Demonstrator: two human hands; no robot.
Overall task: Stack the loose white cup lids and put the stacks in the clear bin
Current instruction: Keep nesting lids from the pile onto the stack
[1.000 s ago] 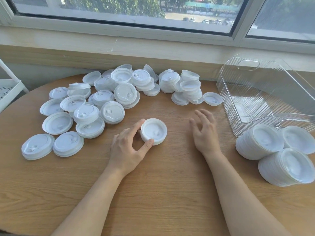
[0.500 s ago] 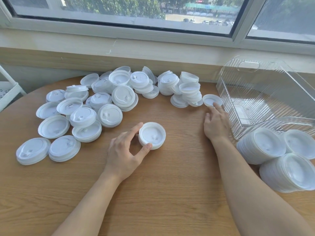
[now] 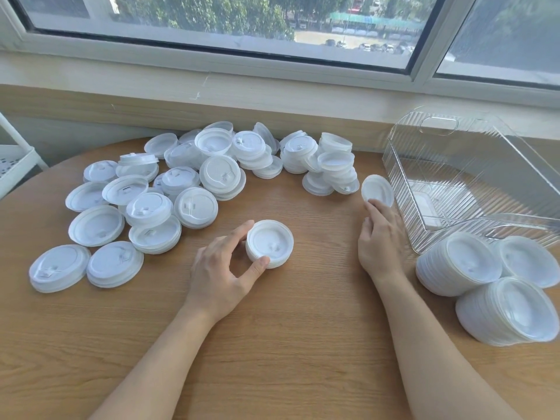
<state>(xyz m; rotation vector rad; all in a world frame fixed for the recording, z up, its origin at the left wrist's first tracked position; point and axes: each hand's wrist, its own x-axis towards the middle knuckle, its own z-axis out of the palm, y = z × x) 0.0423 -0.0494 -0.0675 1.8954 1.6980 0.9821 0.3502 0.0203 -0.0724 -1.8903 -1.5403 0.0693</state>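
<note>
Three tall stacks (image 3: 457,263) lie at lower right outside my empty clear bin (image 3: 472,180); dozens of loose lids (image 3: 169,189) remain upper left. My left hand (image 3: 224,268) grips a short stack (image 3: 269,244); my right hand (image 3: 380,237) pinches one lid (image 3: 377,189).

Left hand (image 3: 225,272) pinches the stack (image 3: 269,244) (thumb near side, forefinger far). Right hand (image 3: 378,241), beyond it, lifts a tilted lid (image 3: 377,190).

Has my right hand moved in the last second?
Yes. The right hand has moved away from the body toward the clear bin and now tips up a single lid beside it.
</note>
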